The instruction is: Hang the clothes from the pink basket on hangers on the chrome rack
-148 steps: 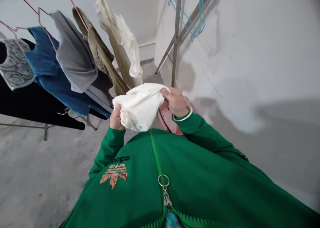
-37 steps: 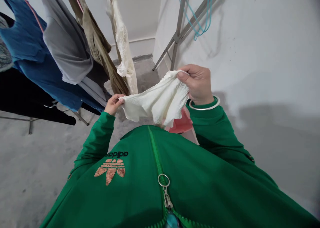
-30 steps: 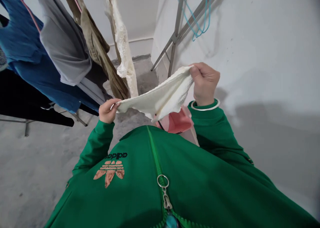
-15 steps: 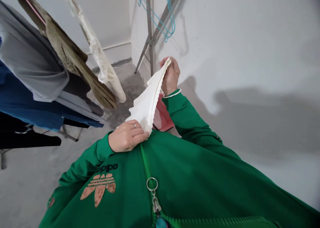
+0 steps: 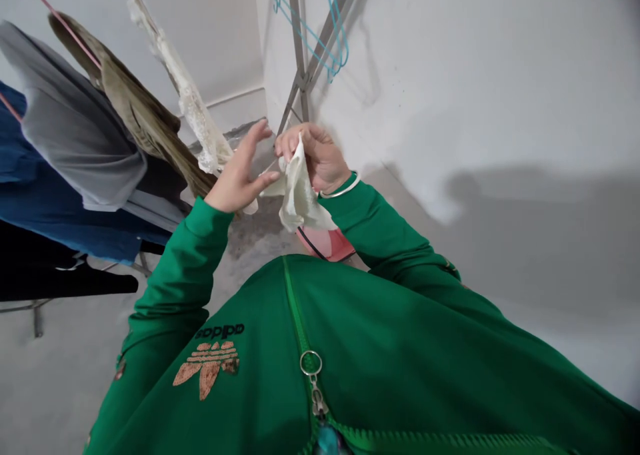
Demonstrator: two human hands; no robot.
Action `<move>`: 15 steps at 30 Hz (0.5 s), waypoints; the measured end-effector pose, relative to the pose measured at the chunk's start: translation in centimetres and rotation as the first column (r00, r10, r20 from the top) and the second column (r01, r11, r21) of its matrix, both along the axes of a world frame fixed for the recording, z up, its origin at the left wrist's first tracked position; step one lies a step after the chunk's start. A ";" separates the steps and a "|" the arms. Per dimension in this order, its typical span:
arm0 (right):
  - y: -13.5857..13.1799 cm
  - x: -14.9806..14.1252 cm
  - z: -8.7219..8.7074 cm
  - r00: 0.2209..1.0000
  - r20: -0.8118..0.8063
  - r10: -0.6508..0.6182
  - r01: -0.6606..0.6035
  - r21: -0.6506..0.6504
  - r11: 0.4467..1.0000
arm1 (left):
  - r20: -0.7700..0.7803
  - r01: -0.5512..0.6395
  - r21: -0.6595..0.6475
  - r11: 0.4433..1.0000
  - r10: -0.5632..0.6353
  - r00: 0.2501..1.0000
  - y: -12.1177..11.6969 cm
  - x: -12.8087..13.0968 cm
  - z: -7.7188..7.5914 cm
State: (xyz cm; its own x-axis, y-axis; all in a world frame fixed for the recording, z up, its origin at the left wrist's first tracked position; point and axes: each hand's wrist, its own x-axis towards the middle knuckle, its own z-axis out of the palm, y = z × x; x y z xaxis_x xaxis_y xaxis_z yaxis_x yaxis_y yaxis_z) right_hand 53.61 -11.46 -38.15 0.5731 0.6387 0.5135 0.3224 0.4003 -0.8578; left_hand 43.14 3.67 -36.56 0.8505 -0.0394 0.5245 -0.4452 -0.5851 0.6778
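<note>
My right hand (image 5: 325, 158), a pale bangle at its wrist, pinches a small white cloth garment (image 5: 299, 198) by its upper part. The garment hangs down in loose folds from those fingers; in the earlier view its edge is scalloped. My left hand (image 5: 240, 175) is raised just left of the cloth, thumb and fingers spread apart with nothing between them. Below the garment, partly covered by it and by my right sleeve, is a pink container (image 5: 333, 244) with a black handle, probably a bucket.
On the left hang a white lacy garment (image 5: 193, 112), an olive garment (image 5: 135, 108), a grey garment (image 5: 83, 132) and a blue garment (image 5: 55, 205). Blue hangers (image 5: 327, 58) hang on a metal rack leg (image 5: 300, 42) by the wall (image 5: 490, 95).
The garment was stretched between both hands and now hangs bunched from the right one. My left hand has let go of it and risen forward, opening. My right hand has shifted slightly left.
</note>
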 end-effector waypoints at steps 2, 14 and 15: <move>-0.1 -0.6 0.8 0.997 0.021 0.070 -0.069 -0.052 0.996 | -0.041 0.045 -0.074 0.996 -0.048 0.998 0.3 1.7 -0.7; 0.2 1.0 -2.1 0.971 -0.087 -0.223 0.218 -0.068 0.974 | -0.113 -0.212 -0.448 0.868 0.181 0.977 -1.0 1.2 0.0; -0.1 0.9 -3.6 0.967 -0.147 -0.206 0.197 -0.073 0.978 | -0.088 -0.241 -0.490 0.838 0.227 0.970 -0.9 0.9 0.4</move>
